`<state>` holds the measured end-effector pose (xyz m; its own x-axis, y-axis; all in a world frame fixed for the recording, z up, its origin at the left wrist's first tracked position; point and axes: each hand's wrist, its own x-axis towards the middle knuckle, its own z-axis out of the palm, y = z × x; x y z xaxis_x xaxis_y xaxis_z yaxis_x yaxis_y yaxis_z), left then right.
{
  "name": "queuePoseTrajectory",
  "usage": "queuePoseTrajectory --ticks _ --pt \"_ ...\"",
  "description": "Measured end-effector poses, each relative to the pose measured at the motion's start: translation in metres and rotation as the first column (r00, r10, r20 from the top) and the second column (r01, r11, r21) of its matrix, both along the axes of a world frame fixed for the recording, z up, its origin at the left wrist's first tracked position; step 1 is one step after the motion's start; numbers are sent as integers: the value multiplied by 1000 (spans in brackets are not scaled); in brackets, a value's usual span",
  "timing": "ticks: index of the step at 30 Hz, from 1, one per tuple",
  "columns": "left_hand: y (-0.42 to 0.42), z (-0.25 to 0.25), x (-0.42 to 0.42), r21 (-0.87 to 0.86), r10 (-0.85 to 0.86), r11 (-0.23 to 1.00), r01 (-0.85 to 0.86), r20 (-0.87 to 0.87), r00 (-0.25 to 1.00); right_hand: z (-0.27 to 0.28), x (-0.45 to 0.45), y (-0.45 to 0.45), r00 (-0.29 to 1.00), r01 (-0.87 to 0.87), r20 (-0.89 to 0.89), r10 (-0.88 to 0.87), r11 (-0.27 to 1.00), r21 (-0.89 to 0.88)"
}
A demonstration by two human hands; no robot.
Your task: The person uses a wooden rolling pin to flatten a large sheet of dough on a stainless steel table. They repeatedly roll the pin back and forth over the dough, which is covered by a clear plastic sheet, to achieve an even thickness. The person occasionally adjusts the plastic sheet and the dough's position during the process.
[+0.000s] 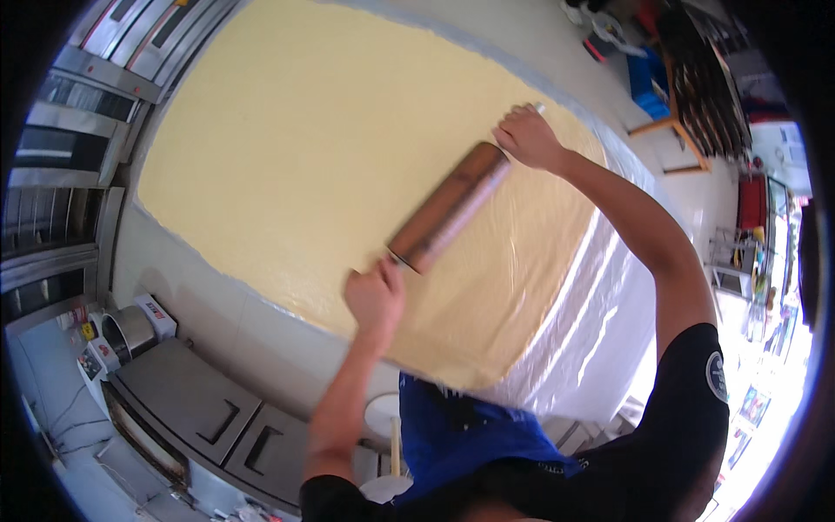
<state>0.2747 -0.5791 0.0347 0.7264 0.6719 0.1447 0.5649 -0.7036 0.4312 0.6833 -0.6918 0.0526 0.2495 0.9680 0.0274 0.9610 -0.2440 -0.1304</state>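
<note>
A large yellow sheet of what looks like dough [280,150] spreads over the work surface, with clear plastic film [574,313] over its near right part and hanging past the edge. A thick brown rolling pin [450,205] lies diagonally across the sheet, slightly blurred. My left hand [377,293] is closed round the handle at its lower left end. Round the handle at the upper right end is my right hand [527,136], the pale tip showing beyond the fist.
Metal deck ovens [72,150] stand at the left. Below left are a steel pot [129,329], boxes and a grey-lidded cabinet [189,391]. A wooden-legged rack of dark trays [708,91] and a blue crate [647,85] are at upper right.
</note>
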Motion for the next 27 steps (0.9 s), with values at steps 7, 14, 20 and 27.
queuePoseTrajectory --ticks 7,14,20,27 --pt "326 -21 108 532 255 808 -254 72 964 3 76 327 984 177 -13 -177 984 -19" --pt "309 -47 111 460 343 832 -310 12 939 -78 98 371 966 -135 246 78 965 226" --pt "133 -46 108 325 237 925 -196 -91 967 -70 105 213 943 -131 326 73 979 159" --pt "-61 -36 100 251 28 968 -12 -62 998 -74 92 -9 966 -89 259 25 968 236"
